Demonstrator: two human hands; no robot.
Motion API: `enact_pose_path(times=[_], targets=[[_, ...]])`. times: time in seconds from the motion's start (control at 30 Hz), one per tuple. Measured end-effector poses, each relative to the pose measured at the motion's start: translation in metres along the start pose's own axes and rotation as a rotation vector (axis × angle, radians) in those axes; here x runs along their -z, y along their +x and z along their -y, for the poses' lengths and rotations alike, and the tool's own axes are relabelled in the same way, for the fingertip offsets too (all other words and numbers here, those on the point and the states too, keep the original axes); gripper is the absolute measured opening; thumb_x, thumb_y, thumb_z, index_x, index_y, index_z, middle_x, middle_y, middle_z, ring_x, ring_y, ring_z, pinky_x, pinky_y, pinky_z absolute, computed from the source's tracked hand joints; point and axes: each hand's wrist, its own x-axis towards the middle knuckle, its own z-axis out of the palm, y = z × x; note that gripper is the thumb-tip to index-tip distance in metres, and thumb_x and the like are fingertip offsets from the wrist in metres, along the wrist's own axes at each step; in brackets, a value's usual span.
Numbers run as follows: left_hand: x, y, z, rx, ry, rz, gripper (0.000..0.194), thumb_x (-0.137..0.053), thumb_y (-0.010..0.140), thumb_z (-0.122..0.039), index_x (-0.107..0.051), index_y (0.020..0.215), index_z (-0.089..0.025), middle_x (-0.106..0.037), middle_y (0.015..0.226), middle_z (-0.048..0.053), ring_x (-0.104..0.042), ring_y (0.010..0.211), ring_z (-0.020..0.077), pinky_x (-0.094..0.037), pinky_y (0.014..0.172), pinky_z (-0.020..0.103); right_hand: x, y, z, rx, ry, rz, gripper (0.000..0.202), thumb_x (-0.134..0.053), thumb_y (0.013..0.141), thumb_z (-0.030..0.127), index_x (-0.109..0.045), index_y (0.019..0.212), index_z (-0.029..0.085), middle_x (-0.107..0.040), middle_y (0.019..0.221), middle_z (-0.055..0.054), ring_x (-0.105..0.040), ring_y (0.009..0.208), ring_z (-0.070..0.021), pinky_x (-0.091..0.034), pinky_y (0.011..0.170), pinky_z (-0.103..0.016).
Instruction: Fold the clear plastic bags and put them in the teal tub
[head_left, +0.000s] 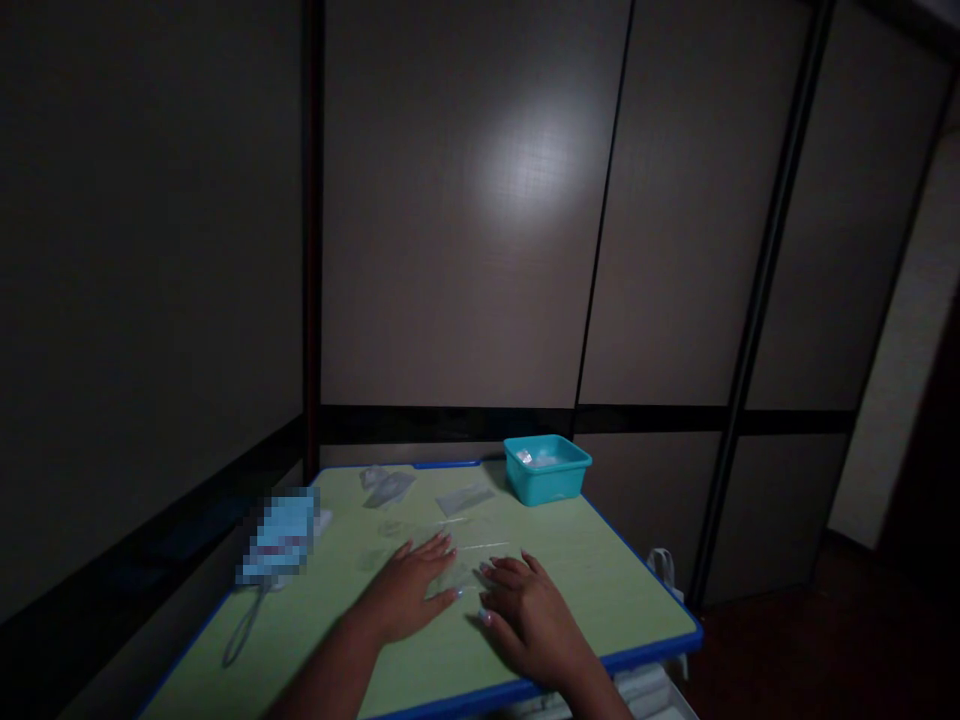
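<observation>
My left hand (409, 592) lies palm down on the clear plastic bags (474, 547), its fingers stretched forward and the thumb pointing right. Beside it, my right hand (531, 612) rests low over the green tabletop at the bags' right side, with loosely bent fingers apart. Neither hand grips anything that I can see. The see-through bags lie flat, and their edges show only as thin bright lines, partly covered by my left hand. Just beyond them is a flat translucent bag (465, 498), and farther left a crumpled one (390, 486).
A teal plastic basket (546, 486) with small bags inside stands at the table's back right. A blurred-out blue item (279, 536) with a loop strap (245, 630) lies at the left edge. The green table (600, 580) has a blue rim; wardrobe panels (465, 250) rise behind.
</observation>
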Motion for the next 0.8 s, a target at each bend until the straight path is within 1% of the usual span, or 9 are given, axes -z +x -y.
enact_pose_path(times=[0.1, 0.33, 0.5, 0.63, 0.8], targets=[[-0.0012, 0.0001, 0.0007, 0.007, -0.016, 0.010, 0.054, -0.040, 0.083, -0.055, -0.036, 0.131, -0.033, -0.033, 0.140, 0.003, -0.025, 0.130, 0.0229, -0.016, 0.106, 0.048, -0.0004, 0.0003, -0.0001, -0.018, 0.005, -0.005, 0.026, -0.047, 0.082, 0.034, -0.062, 0.103, 0.028, -0.054, 0.123, -0.002, -0.038, 0.120, -0.0220, -0.015, 0.102, -0.045], [-0.0027, 0.0003, 0.0032, 0.007, -0.009, -0.016, 0.055, -0.044, 0.081, -0.054, -0.037, 0.131, -0.032, -0.030, 0.142, 0.004, -0.020, 0.132, 0.0236, -0.016, 0.106, 0.047, -0.0004, 0.0005, -0.0003, -0.028, 0.012, -0.012, 0.027, -0.047, 0.082, 0.039, -0.060, 0.104, 0.029, -0.052, 0.125, 0.000, -0.037, 0.120, -0.0216, -0.014, 0.103, -0.044], [-0.0035, -0.0002, 0.0034, 0.007, -0.001, -0.015, 0.055, -0.044, 0.082, -0.053, -0.036, 0.132, -0.031, -0.029, 0.142, 0.004, -0.020, 0.132, 0.0238, -0.017, 0.106, 0.047, -0.0040, -0.0002, -0.0029, -0.073, -0.007, -0.014, 0.034, -0.047, 0.081, 0.039, -0.057, 0.110, 0.025, -0.054, 0.123, -0.003, -0.036, 0.120, -0.0227, -0.013, 0.104, -0.042], [-0.0021, -0.0005, 0.0020, -0.007, 0.010, -0.021, 0.058, -0.046, 0.080, -0.053, -0.034, 0.133, -0.032, -0.030, 0.142, 0.004, -0.022, 0.132, 0.0239, -0.017, 0.106, 0.047, -0.0058, 0.0001, -0.0047, -0.082, -0.007, 0.006, 0.040, -0.047, 0.080, 0.040, -0.053, 0.116, 0.023, -0.053, 0.124, -0.004, -0.034, 0.122, -0.0223, -0.012, 0.104, -0.041], [-0.0032, 0.0010, -0.0052, -0.028, 0.052, -0.059, 0.065, -0.046, 0.080, -0.054, -0.027, 0.137, -0.029, -0.028, 0.143, 0.004, -0.023, 0.131, 0.0233, -0.018, 0.107, 0.044, -0.0042, 0.0010, -0.0038, -0.063, 0.009, 0.009, 0.039, -0.046, 0.081, 0.040, -0.053, 0.116, 0.024, -0.052, 0.125, -0.004, -0.034, 0.122, -0.0223, -0.013, 0.104, -0.041]])
